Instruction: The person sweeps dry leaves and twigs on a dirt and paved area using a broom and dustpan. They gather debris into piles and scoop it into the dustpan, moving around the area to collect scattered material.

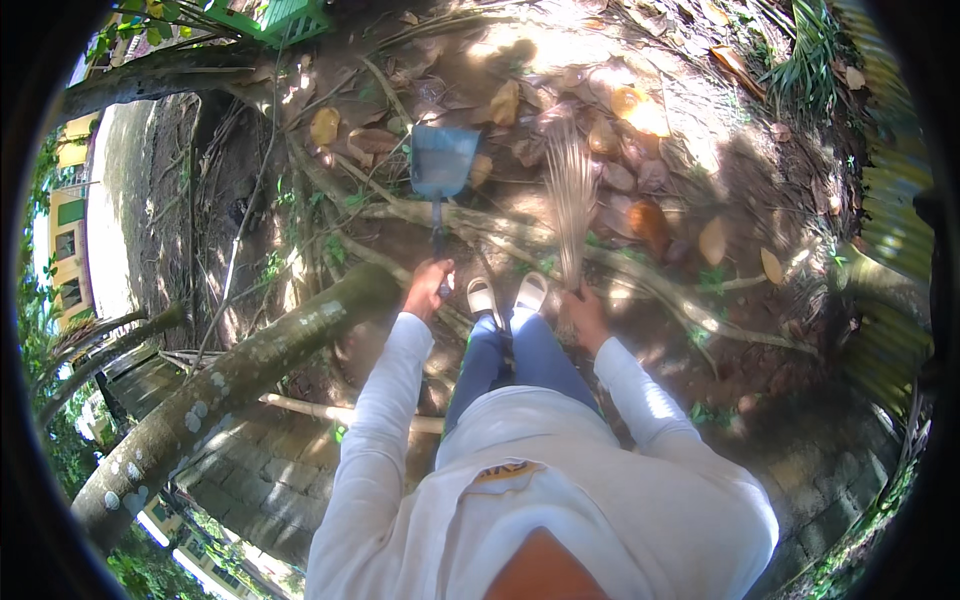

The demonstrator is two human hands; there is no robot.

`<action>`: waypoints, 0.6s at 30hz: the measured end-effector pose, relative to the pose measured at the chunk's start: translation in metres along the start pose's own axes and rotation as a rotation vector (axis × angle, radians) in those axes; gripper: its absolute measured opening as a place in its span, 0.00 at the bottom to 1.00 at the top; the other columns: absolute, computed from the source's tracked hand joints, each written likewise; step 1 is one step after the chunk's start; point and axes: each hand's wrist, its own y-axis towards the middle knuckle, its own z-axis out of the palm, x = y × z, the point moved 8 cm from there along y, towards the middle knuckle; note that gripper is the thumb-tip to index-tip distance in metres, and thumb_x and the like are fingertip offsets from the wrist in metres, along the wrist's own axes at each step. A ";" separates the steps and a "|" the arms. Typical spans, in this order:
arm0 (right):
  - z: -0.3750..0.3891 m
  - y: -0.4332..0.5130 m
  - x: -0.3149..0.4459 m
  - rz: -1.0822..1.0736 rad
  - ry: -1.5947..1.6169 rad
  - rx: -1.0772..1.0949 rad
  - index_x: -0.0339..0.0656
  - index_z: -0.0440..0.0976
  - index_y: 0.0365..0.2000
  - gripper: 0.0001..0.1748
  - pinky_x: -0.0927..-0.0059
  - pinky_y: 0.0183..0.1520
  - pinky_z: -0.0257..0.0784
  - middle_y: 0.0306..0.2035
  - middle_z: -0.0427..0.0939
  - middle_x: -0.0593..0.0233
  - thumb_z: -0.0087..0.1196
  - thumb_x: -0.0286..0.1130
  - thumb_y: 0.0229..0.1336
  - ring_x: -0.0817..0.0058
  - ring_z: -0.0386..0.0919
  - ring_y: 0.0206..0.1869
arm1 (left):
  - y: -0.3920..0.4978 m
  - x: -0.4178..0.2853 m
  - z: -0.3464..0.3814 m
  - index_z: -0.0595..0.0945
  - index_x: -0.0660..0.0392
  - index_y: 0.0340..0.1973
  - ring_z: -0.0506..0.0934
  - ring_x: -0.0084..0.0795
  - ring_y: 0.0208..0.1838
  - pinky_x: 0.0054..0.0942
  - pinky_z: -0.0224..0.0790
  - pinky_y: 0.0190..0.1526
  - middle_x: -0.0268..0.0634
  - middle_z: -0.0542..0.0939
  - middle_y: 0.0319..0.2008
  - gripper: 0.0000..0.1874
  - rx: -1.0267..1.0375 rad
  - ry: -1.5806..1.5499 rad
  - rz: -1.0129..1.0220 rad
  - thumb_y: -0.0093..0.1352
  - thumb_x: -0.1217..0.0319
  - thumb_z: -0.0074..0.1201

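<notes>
My left hand [430, 289] grips the dark handle of a blue dustpan [441, 161], whose scoop points away from me above the roots. In my right hand [586, 319] is the bound end of a stick broom [571, 202]. Its thin bristles fan out ahead, slightly blurred, with their tips among dry fallen leaves [619, 176]. The dustpan lies to the left of the broom, apart from it. An orange-brown leaf [649, 222] rests just right of the bristles.
Exposed tree roots [480, 217] cross the soil before my feet. A lichen-spotted trunk [247, 390] slants along my left. Corrugated metal sheeting [896, 217] borders the right side. Behind me runs a block wall [262, 480]. A green slatted object [292, 21] stands at the far left.
</notes>
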 end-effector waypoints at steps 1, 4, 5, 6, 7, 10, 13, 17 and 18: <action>-0.011 0.005 -0.013 0.144 -0.001 0.000 0.30 0.57 0.55 0.33 0.77 0.29 0.67 0.31 0.73 0.66 0.55 0.27 0.48 0.80 0.70 0.27 | 0.002 0.002 0.002 0.72 0.62 0.26 0.68 0.22 0.13 0.19 0.61 0.12 0.36 0.72 0.17 0.03 -0.006 -0.006 -0.019 0.61 0.76 0.49; -0.054 0.047 -0.028 0.335 -0.061 -0.077 0.32 0.69 0.45 0.21 0.72 0.28 0.66 0.29 0.75 0.63 0.55 0.26 0.47 0.75 0.71 0.27 | 0.004 0.009 0.012 0.72 0.61 0.26 0.68 0.21 0.13 0.18 0.60 0.13 0.35 0.72 0.17 0.03 0.005 -0.061 -0.076 0.61 0.76 0.49; -0.069 0.064 -0.018 0.227 -0.185 -0.042 0.33 0.72 0.39 0.17 0.70 0.30 0.66 0.28 0.75 0.63 0.56 0.26 0.44 0.74 0.72 0.29 | 0.003 0.012 0.015 0.72 0.61 0.25 0.68 0.21 0.13 0.18 0.60 0.13 0.35 0.72 0.17 0.03 0.011 -0.095 -0.103 0.61 0.76 0.49; -0.089 0.079 -0.003 0.108 -0.343 -0.162 0.34 0.72 0.38 0.18 0.69 0.32 0.67 0.28 0.76 0.63 0.56 0.28 0.43 0.73 0.73 0.30 | 0.002 0.011 0.017 0.73 0.61 0.25 0.68 0.22 0.14 0.17 0.60 0.13 0.35 0.72 0.17 0.03 0.012 -0.057 -0.085 0.61 0.76 0.49; -0.101 0.089 0.011 0.040 -0.463 -0.182 0.36 0.71 0.43 0.23 0.70 0.36 0.67 0.29 0.76 0.61 0.57 0.30 0.43 0.71 0.74 0.31 | 0.000 0.011 0.018 0.73 0.61 0.25 0.68 0.22 0.14 0.18 0.61 0.14 0.36 0.72 0.18 0.03 0.015 -0.042 -0.080 0.62 0.76 0.49; -0.104 0.078 0.033 -0.107 -0.715 -0.169 0.41 0.62 0.54 0.32 0.67 0.41 0.68 0.34 0.76 0.54 0.56 0.33 0.45 0.64 0.75 0.35 | -0.003 0.012 0.025 0.74 0.62 0.26 0.68 0.22 0.14 0.18 0.61 0.15 0.36 0.73 0.18 0.04 0.036 0.014 -0.053 0.62 0.75 0.48; -0.089 0.026 0.032 -0.113 -0.952 -0.194 0.45 0.56 0.58 0.36 0.65 0.45 0.67 0.42 0.74 0.49 0.54 0.36 0.47 0.62 0.74 0.44 | 0.001 0.015 0.029 0.74 0.63 0.26 0.69 0.23 0.14 0.19 0.61 0.15 0.37 0.73 0.19 0.04 0.069 0.046 -0.006 0.62 0.75 0.47; -0.089 -0.012 0.017 -0.111 -0.738 -0.182 0.41 0.59 0.56 0.35 0.69 0.43 0.66 0.40 0.75 0.50 0.56 0.35 0.46 0.65 0.74 0.41 | 0.015 0.021 0.034 0.75 0.63 0.26 0.69 0.23 0.14 0.20 0.62 0.16 0.36 0.74 0.19 0.04 0.121 0.089 -0.013 0.62 0.76 0.48; -0.090 -0.008 0.015 -0.153 -0.667 -0.141 0.40 0.61 0.55 0.34 0.70 0.42 0.66 0.39 0.76 0.51 0.56 0.35 0.46 0.66 0.75 0.39 | 0.016 0.022 0.037 0.75 0.63 0.26 0.69 0.23 0.14 0.20 0.62 0.16 0.36 0.74 0.19 0.04 0.145 0.105 -0.015 0.62 0.76 0.48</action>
